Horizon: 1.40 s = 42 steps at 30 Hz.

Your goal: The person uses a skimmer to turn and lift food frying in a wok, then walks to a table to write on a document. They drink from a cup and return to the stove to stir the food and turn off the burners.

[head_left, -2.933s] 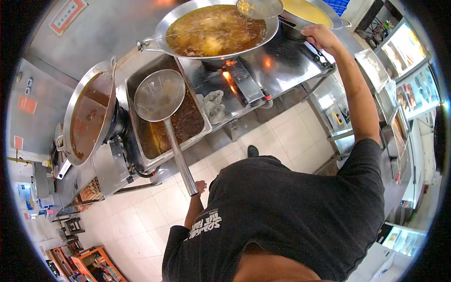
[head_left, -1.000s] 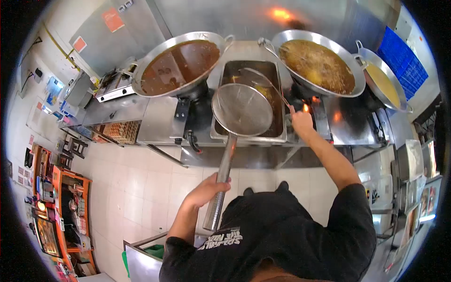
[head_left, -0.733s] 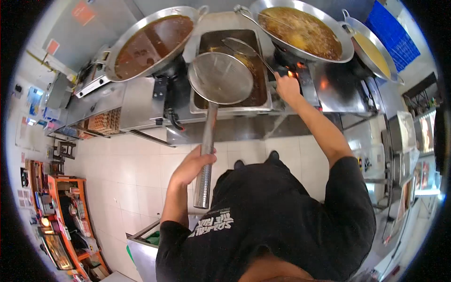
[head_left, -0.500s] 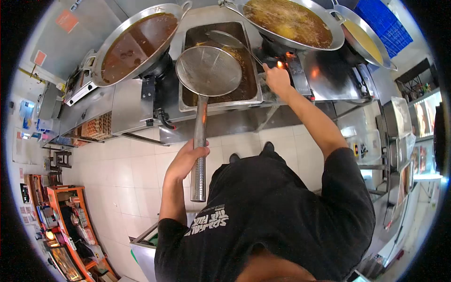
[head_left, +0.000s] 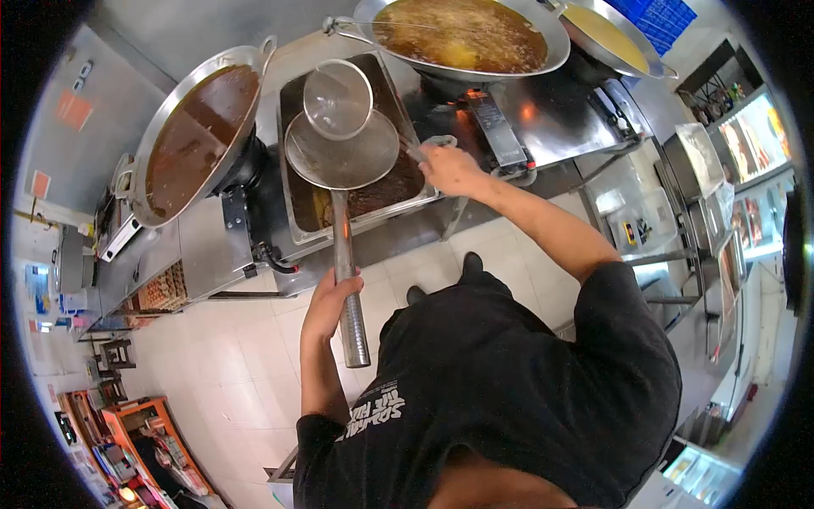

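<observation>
My left hand [head_left: 327, 299] grips the long steel handle of a large mesh strainer [head_left: 342, 154], whose round bowl hovers over the rectangular steel tray [head_left: 295, 217] of dark fried bits. My right hand [head_left: 451, 168] holds the thin handle of a small wire skimmer [head_left: 337, 98], whose basket sits above the large strainer's far rim, over the same tray. Both bowls look empty.
A wok of dark brown liquid [head_left: 188, 144] stands left of the tray. A wok of bubbling oil with frying food [head_left: 462, 34] is at the back right over a lit burner [head_left: 464, 114], with a third wok of yellow liquid [head_left: 612, 32] beyond. Tiled floor lies below.
My right hand brought the small skimmer away from the oil wok and lifted it over the large strainer. The large strainer stayed above the tray while my view swung right.
</observation>
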Available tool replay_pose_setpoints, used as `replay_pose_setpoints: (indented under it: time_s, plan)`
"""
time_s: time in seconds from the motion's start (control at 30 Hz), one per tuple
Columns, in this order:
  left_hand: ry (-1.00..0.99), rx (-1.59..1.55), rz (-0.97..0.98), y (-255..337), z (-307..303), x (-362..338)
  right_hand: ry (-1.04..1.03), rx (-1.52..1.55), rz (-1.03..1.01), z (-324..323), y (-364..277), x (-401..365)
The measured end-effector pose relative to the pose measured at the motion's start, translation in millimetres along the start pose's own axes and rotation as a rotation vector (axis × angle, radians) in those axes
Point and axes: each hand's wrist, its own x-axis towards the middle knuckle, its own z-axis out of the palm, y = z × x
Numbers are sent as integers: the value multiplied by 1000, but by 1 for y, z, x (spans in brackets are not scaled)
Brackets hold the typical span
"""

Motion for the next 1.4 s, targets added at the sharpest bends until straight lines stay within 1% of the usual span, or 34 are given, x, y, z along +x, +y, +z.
replay_pose_setpoints:
  time_s: [0.1, 0.2, 0.23, 0.33, 0.4, 0.47, 0.53, 0.6, 0.63, 0.67, 0.73, 0.77, 0.8, 0.83, 0.87, 0.9, 0.93, 0.97, 1.0, 1.03, 1.07, 1.1, 1.13, 1.17, 1.2, 1.23, 1.27, 1.3, 1.33, 1.37, 1.4]
  plan:
    - [-3, -82, 2, -9, 0, 20, -560, 863, 515, -17, -7, 3]
    - [7, -203, 19, -14, 4, 38, -680, 1199, 540, -32, 3, -6]
    - [2, -243, 29, -17, 5, 45, -713, 1217, 559, -64, -6, -7]
    - [-9, -347, 58, -31, 10, 66, -714, 1187, 473, -126, -6, -13]
    - [-14, -399, 80, -37, 17, 77, -659, 1162, 456, -163, 3, -15]
    - [-44, -382, 108, -44, 19, 85, -587, 1075, 513, -202, 18, -10]
    - [-68, -415, 123, -52, 19, 93, -404, 835, 472, -231, 45, -1]
    - [-87, -497, 131, -58, 20, 100, -292, 653, 432, -250, 91, 18]
    - [-81, -451, 172, -59, 22, 101, -199, 517, 410, -258, 111, 27]
    - [-82, -541, 144, -61, 23, 103, -105, 382, 383, -265, 134, 38]
    - [-80, -723, 97, -67, 27, 111, 83, -159, 79, -263, 216, 69]
    - [-123, -839, 99, -67, 31, 115, 92, -295, 58, -262, 253, 83]
    - [-58, -877, 112, -90, 32, 130, 106, -431, 36, -261, 288, 97]
    - [8, -913, 126, -130, 31, 153, 122, -567, 14, -261, 315, 110]
    - [73, -948, 142, -156, 33, 164, 61, -571, 96, -260, 335, 120]
    - [213, -868, 132, -163, 51, 162, 2, -575, 179, -260, 353, 130]
    - [399, -870, -48, -176, 62, 168, -59, -576, 264, -260, 369, 137]
    - [356, -534, -77, -216, 62, 178, -72, -598, 209, -261, 384, 141]
    - [431, -555, -237, -267, 63, 192, -88, -622, 153, -263, 397, 145]
    - [538, -310, -246, -297, 82, 188, -107, -645, 97, -265, 411, 149]
    - [457, 21, -266, -355, 88, 187, -190, -540, 114, -269, 421, 156]
    - [389, 354, -272, -399, 96, 183, -274, -433, 132, -274, 432, 163]
    - [274, 642, -142, -425, 112, 164, -358, -324, 150, -277, 442, 169]
    - [61, -59, -204, -403, 128, 134, -430, -243, 185, -278, 454, 176]
    - [-59, -715, -410, -392, 139, 111, -504, -162, 221, -280, 464, 182]
    - [119, -48, -350, -426, 165, 94, -579, -81, 258, -281, 473, 186]
    - [140, 264, -331, -437, 180, 83, -581, -19, 278, -282, 477, 189]
    - [143, 444, -316, -439, 196, 73, -583, 42, 298, -284, 479, 191]
    - [148, 562, -307, -442, 212, 68, -587, 103, 320, -284, 482, 192]
    - [6, 997, -3, -443, 221, 60, -629, 129, 320, -282, 487, 197]
    - [55, 967, 27, -443, 227, 58, -673, 155, 320, -276, 493, 203]
